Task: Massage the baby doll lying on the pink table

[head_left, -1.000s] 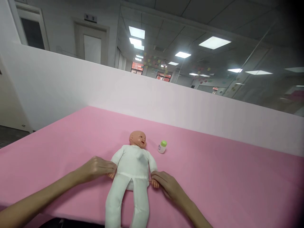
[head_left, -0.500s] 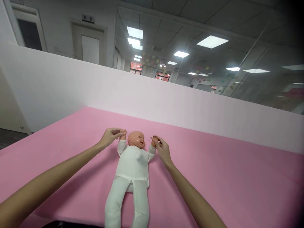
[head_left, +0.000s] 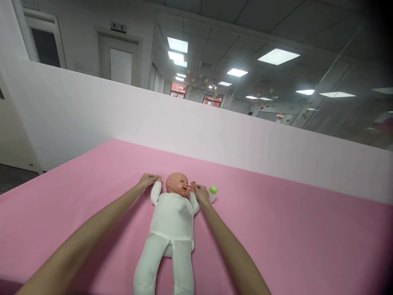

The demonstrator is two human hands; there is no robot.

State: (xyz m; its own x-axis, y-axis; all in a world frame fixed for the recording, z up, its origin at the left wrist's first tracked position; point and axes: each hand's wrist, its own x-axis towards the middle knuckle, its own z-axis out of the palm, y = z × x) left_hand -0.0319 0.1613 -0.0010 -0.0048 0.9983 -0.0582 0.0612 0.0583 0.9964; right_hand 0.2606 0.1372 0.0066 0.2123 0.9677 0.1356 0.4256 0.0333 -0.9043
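Note:
A baby doll in a white top and white trousers lies on its back on the pink padded surface, its bare head turned to the right. My left hand pinches the doll's hand at the left of its head. On the other side, my right hand has its fingers closed on the doll's other hand, close to the doll's cheek. Both doll arms are bent upward. Right behind my right hand stands a small bottle with a green cap, partly covered by that hand.
A low white wall runs along the back of the pink surface, with glass above it. Beyond are a door and ceiling lights. The left edge of the surface slants toward the floor area at the far left.
My right hand has moved left with the doll's hand, nearer its face, and the green-capped bottle now shows beside it. My left hand has dropped slightly. The view has shifted a little.

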